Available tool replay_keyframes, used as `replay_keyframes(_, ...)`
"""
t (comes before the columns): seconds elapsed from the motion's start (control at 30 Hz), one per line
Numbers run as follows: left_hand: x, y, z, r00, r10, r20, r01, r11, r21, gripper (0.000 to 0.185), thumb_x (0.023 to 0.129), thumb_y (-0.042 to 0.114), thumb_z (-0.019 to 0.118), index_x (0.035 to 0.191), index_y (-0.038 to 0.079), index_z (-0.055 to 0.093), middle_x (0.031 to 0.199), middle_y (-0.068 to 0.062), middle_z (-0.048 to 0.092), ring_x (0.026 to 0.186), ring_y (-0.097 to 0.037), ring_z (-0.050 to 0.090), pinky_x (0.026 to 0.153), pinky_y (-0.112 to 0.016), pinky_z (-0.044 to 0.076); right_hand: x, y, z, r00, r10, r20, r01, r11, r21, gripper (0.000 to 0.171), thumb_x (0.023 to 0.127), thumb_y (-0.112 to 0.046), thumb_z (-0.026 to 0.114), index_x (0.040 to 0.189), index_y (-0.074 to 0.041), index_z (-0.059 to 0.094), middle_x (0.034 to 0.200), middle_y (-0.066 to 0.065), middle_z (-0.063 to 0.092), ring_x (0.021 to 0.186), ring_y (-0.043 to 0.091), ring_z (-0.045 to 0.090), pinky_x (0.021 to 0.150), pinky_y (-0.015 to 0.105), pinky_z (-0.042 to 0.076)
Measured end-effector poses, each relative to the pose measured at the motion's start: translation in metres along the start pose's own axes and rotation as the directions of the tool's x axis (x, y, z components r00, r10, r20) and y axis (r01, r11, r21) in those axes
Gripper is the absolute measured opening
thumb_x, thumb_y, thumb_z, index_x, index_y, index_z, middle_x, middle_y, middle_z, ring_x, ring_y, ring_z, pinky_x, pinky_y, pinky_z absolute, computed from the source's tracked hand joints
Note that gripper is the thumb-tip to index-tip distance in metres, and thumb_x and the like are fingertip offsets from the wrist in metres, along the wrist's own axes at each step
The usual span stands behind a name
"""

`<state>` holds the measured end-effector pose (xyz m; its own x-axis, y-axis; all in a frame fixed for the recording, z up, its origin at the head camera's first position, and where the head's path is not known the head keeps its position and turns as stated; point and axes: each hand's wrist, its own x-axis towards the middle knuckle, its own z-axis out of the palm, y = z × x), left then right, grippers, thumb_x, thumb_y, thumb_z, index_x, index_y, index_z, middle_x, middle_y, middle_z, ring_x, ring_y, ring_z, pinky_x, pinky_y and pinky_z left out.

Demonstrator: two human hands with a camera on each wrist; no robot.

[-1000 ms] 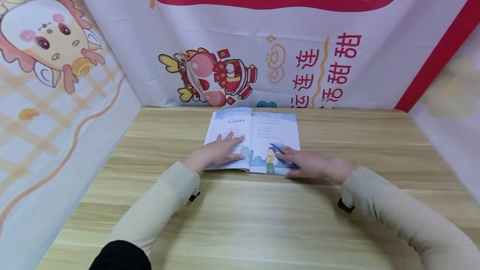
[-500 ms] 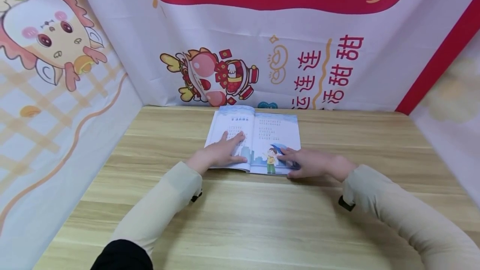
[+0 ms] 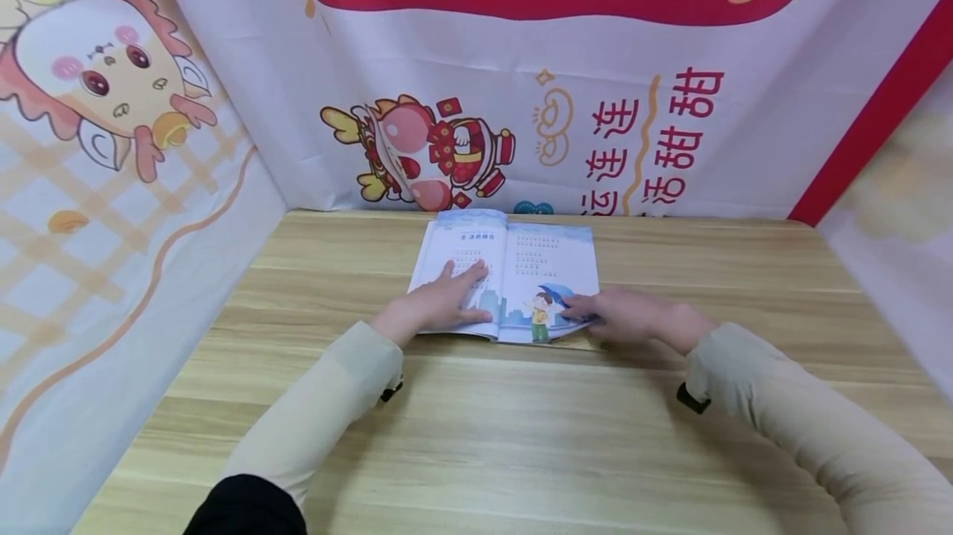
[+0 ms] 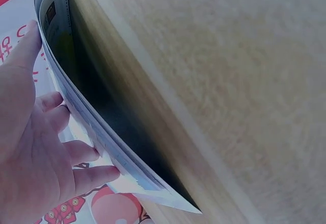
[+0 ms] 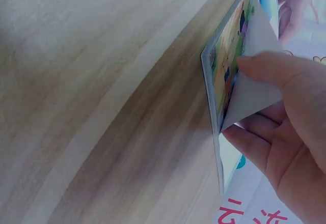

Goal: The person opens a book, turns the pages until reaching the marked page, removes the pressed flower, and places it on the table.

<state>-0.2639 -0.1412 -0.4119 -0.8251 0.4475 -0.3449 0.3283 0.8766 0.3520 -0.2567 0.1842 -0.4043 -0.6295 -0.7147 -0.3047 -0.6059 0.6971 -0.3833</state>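
Open book (image 3: 512, 270) near surface far edge. Left hand (image 3: 439, 303) flat, fingers straight, pressing left page. Right hand (image 3: 621, 316) pinches right page corner (image 5: 249, 89); best lift one leaf only, slowly, left pressure constant.

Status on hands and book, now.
Left hand flat on left page. Right hand pinching right page corner, lifted. Book open on table.

Book (image 3: 514, 270): thin picture book, open flat, pale blue pages with text and a cartoon child. Left page lies under the left hand (image 3: 447, 303); near corner of right page lifted, pinched by the right hand (image 3: 625, 316).
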Motion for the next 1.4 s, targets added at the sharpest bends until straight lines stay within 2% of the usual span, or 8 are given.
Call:
replay_keyframes(0.27,-0.003,0.004,-0.003,1.000,0.002,0.006,-0.002,1.000,-0.005,0.091,0.098,0.061,0.059,0.166,0.019,0.016,0.172,0.001,0.007,0.154,-0.042,-0.003,0.122,-0.059,0.014,0.008,0.003,0.000,0.993,-0.049,-0.105,0.049,0.999,-0.001,0.029,0.101,-0.011,0.066,0.130,-0.009,0.072,0.134,0.010,0.067,0.110,0.019,0.067,0.089,0.036,0.057)
replay_keyframes(0.53,-0.002,0.003,0.000,1.000,0.000,0.002,0.000,1.000,-0.022,0.091,0.097,0.061,0.060,0.166,0.020,0.016,0.172,0.001,0.007,0.155,-0.041,-0.003,0.122,-0.059,0.015,0.011,0.002,-0.002,0.939,-0.074,-0.336,0.068,0.997,-0.029,0.011,0.091,-0.009,0.078,0.102,-0.011,0.080,0.103,0.003,0.077,0.101,0.023,0.073,0.089,0.040,0.059)
replay_keyframes(0.67,-0.003,0.003,0.000,1.000,-0.004,-0.003,0.004,1.000,-0.026,0.092,0.097,0.061,0.060,0.166,0.020,0.015,0.172,0.001,0.007,0.155,-0.041,-0.003,0.122,-0.058,0.014,0.013,0.002,-0.004,0.936,0.007,-0.351,-0.007,1.000,0.002,0.018,0.092,-0.015,0.079,0.109,-0.010,0.078,0.105,0.003,0.077,0.100,0.022,0.073,0.088,0.040,0.059)
replay_keyframes(0.83,-0.001,0.003,0.001,1.000,-0.007,0.005,0.007,1.000,-0.027,0.093,0.097,0.062,0.059,0.167,0.020,0.014,0.172,0.001,0.006,0.155,-0.041,-0.005,0.123,-0.057,0.013,0.019,0.001,-0.003,0.933,0.150,-0.328,-0.124,0.987,0.100,0.051,0.095,-0.029,0.076,0.141,-0.011,0.061,0.099,0.006,0.073,0.075,0.018,0.066,0.081,0.041,0.057)
replay_keyframes(1.03,0.002,-0.001,0.003,1.000,-0.001,-0.001,0.001,1.000,-0.009,0.093,0.097,0.064,0.056,0.167,0.020,0.012,0.172,0.003,0.004,0.155,-0.040,-0.005,0.123,-0.056,0.013,0.026,-0.006,-0.002,0.877,0.250,-0.409,-0.177,0.962,0.208,0.085,0.094,-0.038,0.076,0.163,-0.019,0.029,0.139,0.018,0.060,0.123,0.036,0.060,0.107,0.057,0.044)
replay_keyframes(1.13,0.003,-0.002,0.004,1.000,-0.003,0.000,0.003,1.000,-0.017,0.093,0.097,0.064,0.056,0.167,0.021,0.012,0.172,0.003,0.004,0.155,-0.039,-0.005,0.123,-0.056,0.012,0.030,-0.010,0.000,0.842,0.238,-0.483,-0.179,0.970,0.165,0.087,0.093,-0.038,0.078,0.161,-0.016,0.029,0.149,0.017,0.051,0.135,0.039,0.049,0.111,0.057,0.039)
replay_keyframes(1.27,0.003,-0.001,0.005,1.000,-0.002,0.007,0.002,1.000,-0.019,0.094,0.097,0.066,0.056,0.167,0.021,0.012,0.172,0.003,0.003,0.155,-0.040,-0.006,0.122,-0.058,0.013,0.037,-0.015,0.002,0.798,0.208,-0.565,-0.207,0.976,0.067,0.065,0.091,-0.040,0.080,0.139,-0.006,0.053,0.128,0.015,0.057,0.113,0.031,0.057,0.098,0.049,0.050)
replay_keyframes(1.4,0.002,-0.001,0.004,1.000,-0.004,0.002,0.005,1.000,-0.015,0.093,0.096,0.066,0.055,0.167,0.022,0.013,0.172,0.004,0.003,0.155,-0.040,-0.005,0.122,-0.058,0.014,0.042,-0.019,0.001,0.806,0.257,-0.533,-0.227,0.966,0.123,0.042,0.095,-0.039,0.075,0.121,-0.012,0.058,0.093,0.007,0.063,0.076,0.023,0.057,0.066,0.038,0.050)
